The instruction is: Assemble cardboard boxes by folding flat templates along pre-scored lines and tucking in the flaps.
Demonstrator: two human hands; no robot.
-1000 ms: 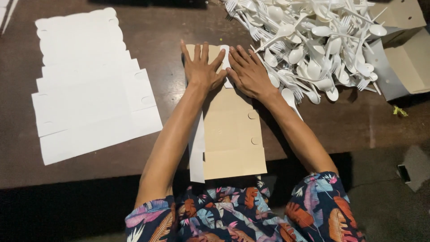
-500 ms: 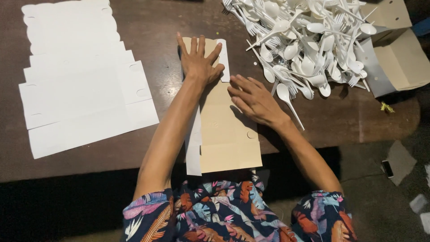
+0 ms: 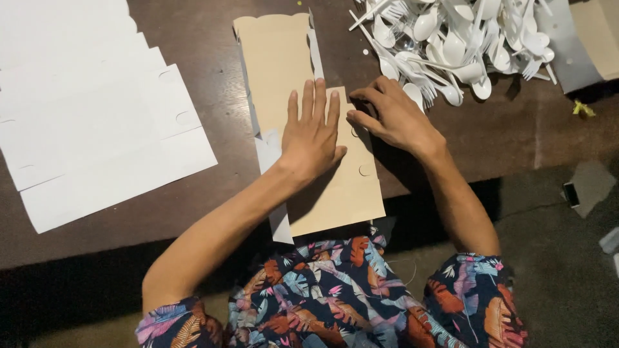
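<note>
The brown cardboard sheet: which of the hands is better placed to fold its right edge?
Probably the right hand: its fingertips already sit at the right edge of the brown cardboard sheet, near the notches. The left hand lies flat on the sheet's middle, holding it down.

The card sheet (image 3: 335, 187) under the hands is plain tan, with a pale grey-white edge showing along its left side. The stack of flat sheets (image 3: 97, 129) to the left is white. The bench (image 3: 509, 129) is dark brown. The heap of plastic spoons and forks (image 3: 451, 38) is white (a few look almost clear). The person's clothing (image 3: 335, 296) is dark navy with leaves in pink, orange, teal and white. A small yellow scrap (image 3: 583, 108) lies at the right.
</note>
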